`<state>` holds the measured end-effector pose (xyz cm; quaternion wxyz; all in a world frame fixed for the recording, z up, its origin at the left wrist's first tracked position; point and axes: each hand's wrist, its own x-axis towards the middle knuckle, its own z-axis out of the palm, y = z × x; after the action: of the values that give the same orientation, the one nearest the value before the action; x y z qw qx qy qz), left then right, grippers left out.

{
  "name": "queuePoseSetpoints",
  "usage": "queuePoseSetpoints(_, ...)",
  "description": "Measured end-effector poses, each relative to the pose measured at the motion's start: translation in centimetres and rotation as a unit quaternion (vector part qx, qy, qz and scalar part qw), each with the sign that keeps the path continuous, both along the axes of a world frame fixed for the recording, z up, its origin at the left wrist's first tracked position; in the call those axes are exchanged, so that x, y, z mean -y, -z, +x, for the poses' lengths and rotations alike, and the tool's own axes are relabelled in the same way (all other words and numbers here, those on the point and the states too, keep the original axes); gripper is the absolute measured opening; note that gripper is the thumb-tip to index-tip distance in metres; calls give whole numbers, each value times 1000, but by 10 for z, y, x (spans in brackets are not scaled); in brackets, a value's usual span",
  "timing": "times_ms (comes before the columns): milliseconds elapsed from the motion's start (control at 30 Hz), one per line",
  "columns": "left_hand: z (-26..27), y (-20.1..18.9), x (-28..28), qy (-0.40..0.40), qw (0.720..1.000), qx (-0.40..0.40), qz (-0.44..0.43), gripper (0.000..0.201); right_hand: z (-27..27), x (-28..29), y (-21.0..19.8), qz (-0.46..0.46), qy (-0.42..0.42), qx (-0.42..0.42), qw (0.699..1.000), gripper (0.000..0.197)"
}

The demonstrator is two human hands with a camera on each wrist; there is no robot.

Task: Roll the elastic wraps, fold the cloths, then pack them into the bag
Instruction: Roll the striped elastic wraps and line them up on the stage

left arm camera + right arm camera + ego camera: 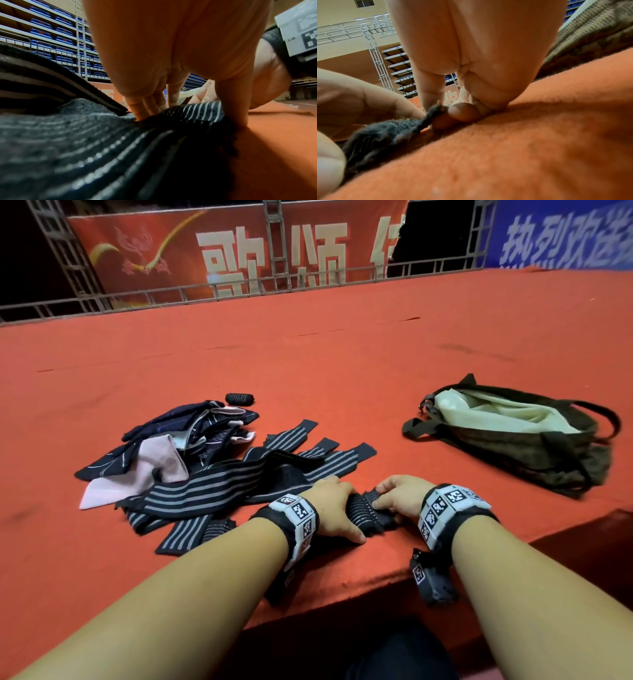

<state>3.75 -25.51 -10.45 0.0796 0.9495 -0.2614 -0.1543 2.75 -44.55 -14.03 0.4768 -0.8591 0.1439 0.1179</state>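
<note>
Left hand (334, 506): fingertips hidden behind wrap (368, 510) | right hand (399, 498): fingertips partly covered by wrap's frayed end | bag (534, 450): contents not told, only pale lining seen | cloths (178, 440): number obscured by overlap | banner (239, 258): text cut by frame edge | left wrist view: near wrap blurred

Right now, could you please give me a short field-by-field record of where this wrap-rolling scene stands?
surface: red carpeted platform
left hand: grips the wrap being rolled
right hand: pinches the same roll's end
finished roll: lies apart, beyond the cloth pile
unrolled wraps: striped, heaped left of the hands
cloths: unfolded, dark and pink
bag: open, right side, pale lining showing
</note>
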Motion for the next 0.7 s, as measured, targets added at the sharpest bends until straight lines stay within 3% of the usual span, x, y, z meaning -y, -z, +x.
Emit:
queuePoseSetpoints(267, 0, 3, -1, -29, 996, -38, -73, 86, -3, -3, -7, 7, 0, -4, 1000, 16)
queuePoseSetpoints(400, -11, 10, 3, 13, 999, -26, 24, 101, -4, -4, -8, 18, 9, -6, 1000, 9)
queuePoseSetpoints(533, -21, 14, 5, 12, 995, -56, 79, 98, -5, -5, -8, 15, 9, -17, 1000, 3)
queuePoseSetpoints(700, -24, 13, 4, -10, 991, -100, 86, 93, -6, -4, -10, -55, -20, -26, 998, 59)
